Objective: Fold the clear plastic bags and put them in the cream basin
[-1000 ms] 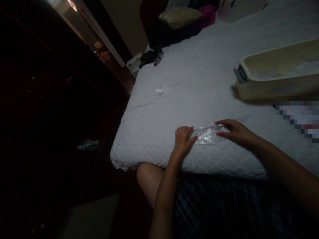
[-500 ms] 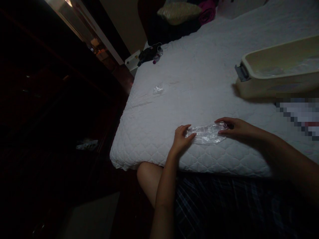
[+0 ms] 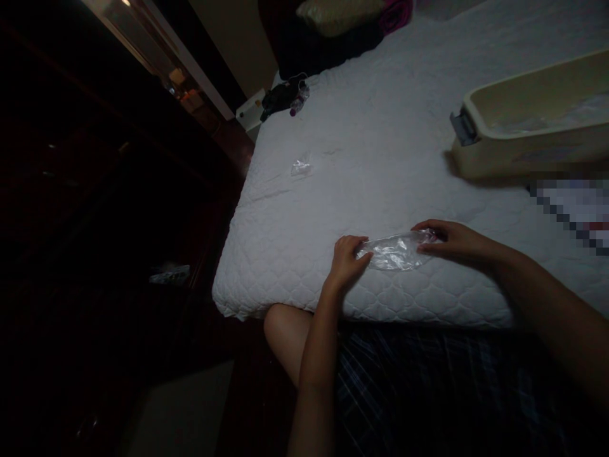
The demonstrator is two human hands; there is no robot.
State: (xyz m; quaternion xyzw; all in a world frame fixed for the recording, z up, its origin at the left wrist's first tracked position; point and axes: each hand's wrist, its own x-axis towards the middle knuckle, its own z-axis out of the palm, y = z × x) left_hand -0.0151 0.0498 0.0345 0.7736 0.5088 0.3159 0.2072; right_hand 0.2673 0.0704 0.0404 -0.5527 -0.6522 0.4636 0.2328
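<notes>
A clear plastic bag (image 3: 394, 251) lies flattened on the white quilted mattress (image 3: 380, 152) near its front edge. My left hand (image 3: 347, 260) pinches the bag's left end between thumb and fingers. My right hand (image 3: 450, 241) pinches the right end the same way. Both hands rest on the mattress, with the bag stretched between them.
A beige plastic tub (image 3: 533, 120) with a grey latch stands at the right of the bed. A small crumpled piece of clear plastic (image 3: 301, 167) lies farther back. Dark items (image 3: 283, 98) and pillows (image 3: 340, 13) sit at the far end. Dark floor is to the left.
My hands have closed from flat fingers on the bag to pinching its two ends. The bag looks narrower, folded lengthwise. The view has shifted slightly.
</notes>
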